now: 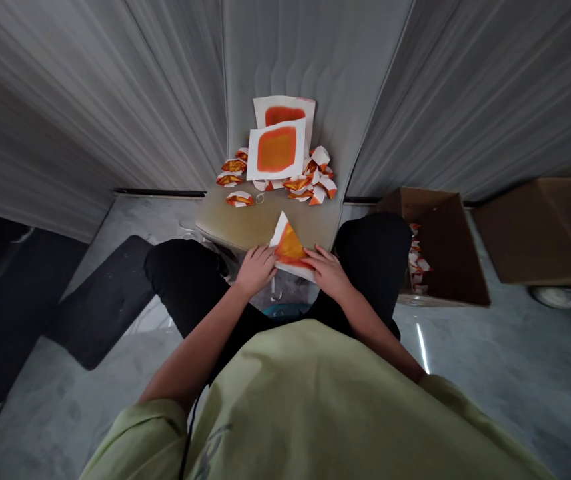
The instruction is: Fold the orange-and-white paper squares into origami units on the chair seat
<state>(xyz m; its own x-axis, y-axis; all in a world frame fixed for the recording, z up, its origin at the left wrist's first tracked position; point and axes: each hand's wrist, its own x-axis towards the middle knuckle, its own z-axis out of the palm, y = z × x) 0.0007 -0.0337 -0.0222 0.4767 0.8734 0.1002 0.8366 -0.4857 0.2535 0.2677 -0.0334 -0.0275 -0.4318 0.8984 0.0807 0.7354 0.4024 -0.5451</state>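
Note:
A partly folded orange-and-white paper [289,245] lies at the near edge of a small tan table [245,223], one corner pointing up. My left hand [255,268] presses on its left side with curled fingers. My right hand [329,270] rests on its right side, fingers laid over the paper's edge. Both hands hold the paper down against the table.
Flat orange-centred paper sheets [276,150] lean at the table's far end, with several folded paper pieces [310,180] scattered around them. An open cardboard box [438,247] holding more folded pieces stands on the floor to the right, with a second box [545,230] beyond. Grey curtains hang behind.

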